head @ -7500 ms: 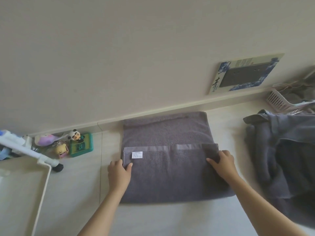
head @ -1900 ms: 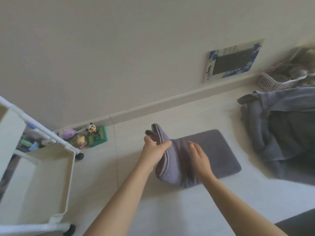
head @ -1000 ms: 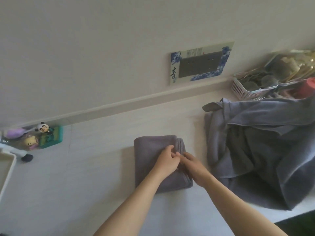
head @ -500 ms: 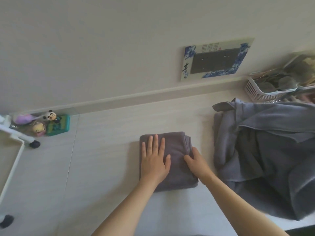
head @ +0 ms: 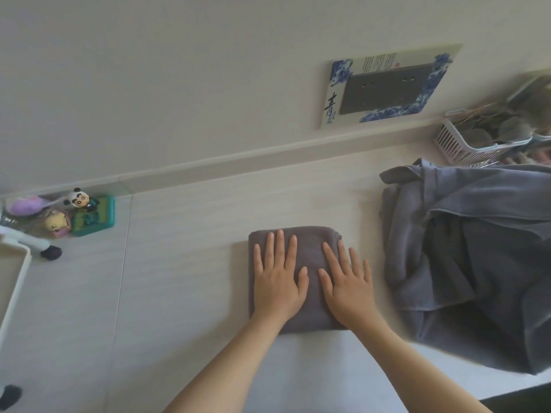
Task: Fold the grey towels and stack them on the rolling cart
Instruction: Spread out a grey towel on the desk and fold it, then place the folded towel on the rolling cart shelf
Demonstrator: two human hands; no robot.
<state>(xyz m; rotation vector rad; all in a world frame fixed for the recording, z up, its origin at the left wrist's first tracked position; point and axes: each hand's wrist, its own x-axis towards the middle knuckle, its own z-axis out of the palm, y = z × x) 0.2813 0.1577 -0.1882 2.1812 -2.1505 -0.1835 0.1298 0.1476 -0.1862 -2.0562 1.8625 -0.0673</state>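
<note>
A grey towel (head: pixel 301 293) lies folded into a compact thick rectangle on the pale floor, in the middle of the view, well short of the skirting board (head: pixel 238 162). Both hands are laid flat on top of it, fingers spread wide and gripping nothing: the left hand (head: pixel 278 281) on its left half, the right hand (head: pixel 347 289) on its right half, with the outer fingers reaching over the right edge.

Half a second ago the right hand was still at that layered right edge; now it is pressed palm-down beside the left. The folding of this towel is judged done, with only smoothing under way, so lifting it to the cart appears to be next.

Just beside the right edge, across a narrow strip of floor, a heap of unfolded towels (head: pixel 477 257) is piled. A white basket (head: pixel 465 144) stands behind the heap by the wall.

To the left, bare floor lies open as far as the cart (head: pixel 15 281), of which only a white tray rim and black wheels are seen at the frame's edge. Small toys (head: pixel 74 216) sit by the wall, behind the cart and clear of that path.
</note>
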